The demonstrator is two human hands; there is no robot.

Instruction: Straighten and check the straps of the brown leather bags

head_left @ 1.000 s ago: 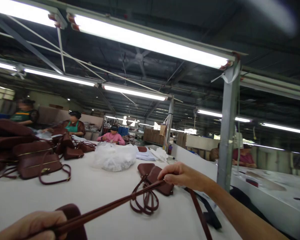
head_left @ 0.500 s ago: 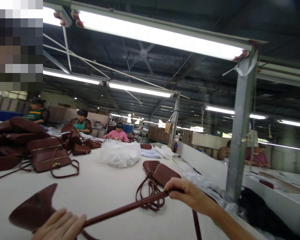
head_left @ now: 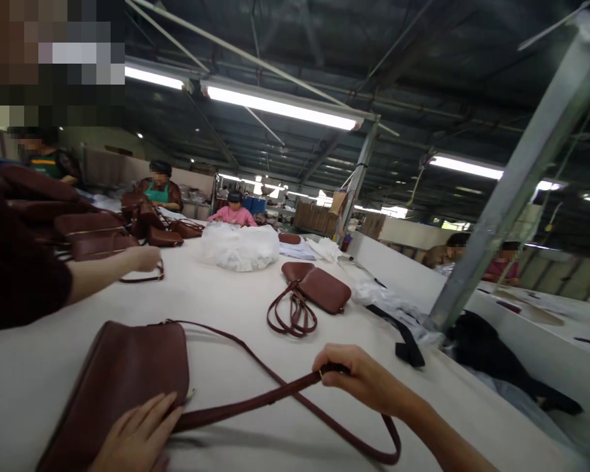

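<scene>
Long dark red-brown leather strap [head_left: 255,403] stretched between two hands on a white table [head_left: 216,295]

Nearest, toward the left of the table, whose near edge is out of view, lies a smooth dark red-brown leather shoulder bag [head_left: 132,373]. The left hand [head_left: 140,429] rests on its lower corner, fingers long and nearly straight; whether they pinch the strap cannot be told. The right hand [head_left: 356,373] is curled closed around the strap beside a small gold-coloured fitting. A slack loop crosses under the drawn-out length and curls up toward that hand.

That loop could snag or twist if pulled further, and the bag might slide or scuff should the left hand's pressure slip.

Farther on, toward the table's right edge, sit a rounded red-brown leather bag [head_left: 324,287] with its thin strap coiled, and a black fabric strip [head_left: 398,334]. From the left edge reaches a co-worker's hand [head_left: 145,259], near a heap of red-brown bags [head_left: 91,226].

Beyond are crumpled translucent plastic [head_left: 240,248], a low white partition [head_left: 398,282], a grey metal post [head_left: 521,170], seated workers, and tube lights [head_left: 280,107] under a dark roof.
</scene>
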